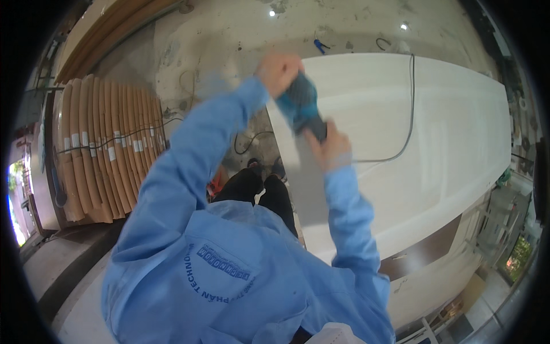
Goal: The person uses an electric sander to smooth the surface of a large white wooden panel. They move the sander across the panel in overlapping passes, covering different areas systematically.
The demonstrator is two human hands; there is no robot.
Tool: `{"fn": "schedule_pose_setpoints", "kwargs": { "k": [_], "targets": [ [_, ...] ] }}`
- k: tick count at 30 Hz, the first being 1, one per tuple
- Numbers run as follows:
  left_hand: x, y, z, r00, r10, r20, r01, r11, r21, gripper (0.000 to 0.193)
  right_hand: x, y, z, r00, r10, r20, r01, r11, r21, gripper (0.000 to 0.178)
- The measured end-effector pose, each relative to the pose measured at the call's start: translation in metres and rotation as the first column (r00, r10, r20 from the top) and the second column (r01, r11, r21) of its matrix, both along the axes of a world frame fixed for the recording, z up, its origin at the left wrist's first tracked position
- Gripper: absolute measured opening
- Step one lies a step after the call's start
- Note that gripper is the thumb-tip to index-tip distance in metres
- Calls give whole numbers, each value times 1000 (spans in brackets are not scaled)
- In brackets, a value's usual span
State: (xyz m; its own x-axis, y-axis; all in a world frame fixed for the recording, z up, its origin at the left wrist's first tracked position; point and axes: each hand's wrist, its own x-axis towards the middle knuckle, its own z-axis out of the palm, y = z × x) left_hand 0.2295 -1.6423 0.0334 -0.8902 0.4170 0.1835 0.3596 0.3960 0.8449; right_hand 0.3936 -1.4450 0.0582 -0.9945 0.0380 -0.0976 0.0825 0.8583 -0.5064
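A teal-and-black handheld power tool [300,102] is at the left edge of a large white panel [447,132]. Motion blurs it, so its exact kind is unclear. My left hand [279,72] closes on its far end, smeared by movement. Around the dark near end my right hand [331,149] is wrapped, over the panel's left part. Both sleeves are light blue. The tool's underside is hidden, and I cannot tell whether it touches the panel.
A black cable [412,109] runs across the panel. Wrapped brown packages [109,143] stand in a row at left. A blue-handled tool [321,46] lies on the floor beyond. A dark brown board [424,252] is by the panel's near right edge.
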Motion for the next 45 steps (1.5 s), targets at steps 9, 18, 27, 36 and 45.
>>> {"fn": "schedule_pose_setpoints", "kwargs": {
  "k": [9,18,27,36,45],
  "targets": [
    [25,-9,-19,985,-58,-160,83,985,153,20,39,-8,-5,998,-28,63,34,995,-95,40],
    [-94,-5,11,982,-190,-9,190,981,31,17,-68,-31,8,981,-166,97,172,984,-50,38],
    [-117,33,-15,868,-460,-187,494,840,225,7,-41,-80,12,774,-605,187,597,796,100,36],
    [-165,162,-3,704,-704,-96,710,697,99,20,-77,-53,-5,603,-797,-27,796,603,-54,35],
    [-156,68,-7,650,-745,-150,759,630,163,14,-58,-125,3,613,-756,232,785,615,-69,47]
  ]
}}
